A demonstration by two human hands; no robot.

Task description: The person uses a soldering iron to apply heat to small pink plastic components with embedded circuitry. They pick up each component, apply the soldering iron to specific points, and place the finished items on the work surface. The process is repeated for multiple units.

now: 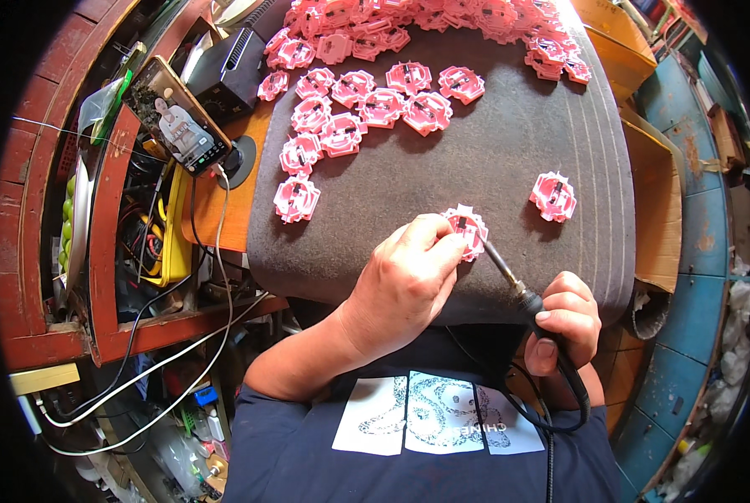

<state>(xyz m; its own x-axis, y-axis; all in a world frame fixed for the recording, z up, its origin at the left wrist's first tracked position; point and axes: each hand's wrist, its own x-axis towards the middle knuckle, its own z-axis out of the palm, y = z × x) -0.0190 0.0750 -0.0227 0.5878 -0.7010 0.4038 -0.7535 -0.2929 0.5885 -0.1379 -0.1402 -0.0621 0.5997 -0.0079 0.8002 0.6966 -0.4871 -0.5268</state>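
Note:
My right hand (569, 323) grips a soldering iron (539, 312) by its black handle, and the metal shaft points up and left. Its tip meets the right side of a pink plastic part (472, 233) with small black pieces in it. Thumb and forefinger of my left hand (412, 268) are pinched at the left edge of that part, on the dark mat (375, 243). Any thin thing between those fingertips is hidden. A similar pink part (553, 198) lies apart to the right, and another pink part (296, 199) lies to the left.
Several more pink parts (382, 107) lie in loose rows, with a large pile (475, 17) behind them. At the left a phone (178, 117) stands on a holder beside a black box (234, 75). White cables (224, 277) hang there. Cardboard boxes (651, 201) flank the right edge.

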